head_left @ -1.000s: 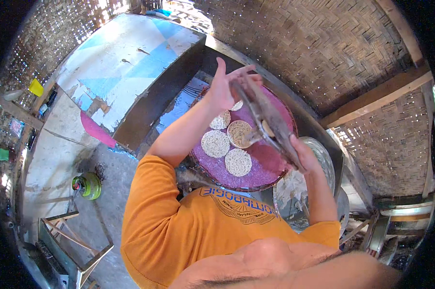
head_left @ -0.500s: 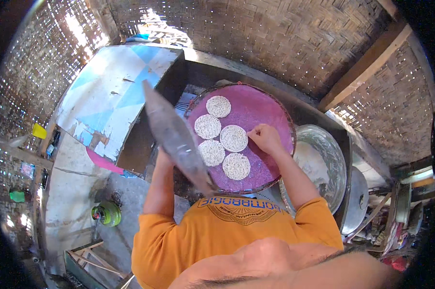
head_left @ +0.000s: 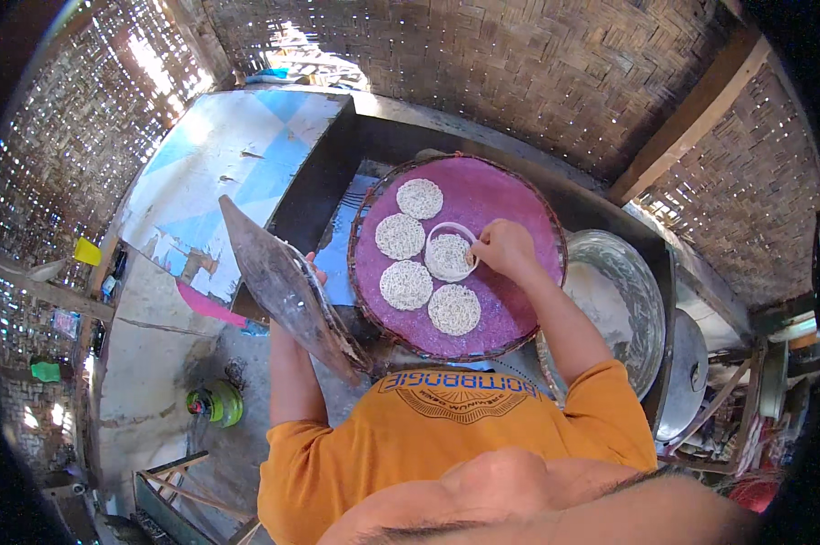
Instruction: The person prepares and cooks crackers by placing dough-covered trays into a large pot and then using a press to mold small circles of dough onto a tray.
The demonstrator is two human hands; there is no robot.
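My right hand (head_left: 505,249) pinches the right edge of a white ring mould (head_left: 452,225). The ring looks tilted, its far side lifted, and a pale round of fine noodle-like strands (head_left: 448,257) shows inside it. Several similar loose rounds (head_left: 406,285) lie flat on a round tray with a pink-purple surface (head_left: 510,191). Over to the left, my left hand (head_left: 316,269) grips a long, dark, boat-shaped wooden thing (head_left: 283,283) with pointed ends. That thing is held edge-up and hides most of the hand; fingertips show at its right edge.
Right of the tray sits a large metal basin (head_left: 641,300) with whitish residue, beside a metal lid (head_left: 689,377). A blue-and-white panel (head_left: 237,159) stands at left. A green gas cylinder (head_left: 217,402) rests on the floor. Woven walls close in the far side.
The boat-shaped thing has moved left and turned, still in my left hand. My right hand has raised the far side of the ring, which lay flat around its round before.
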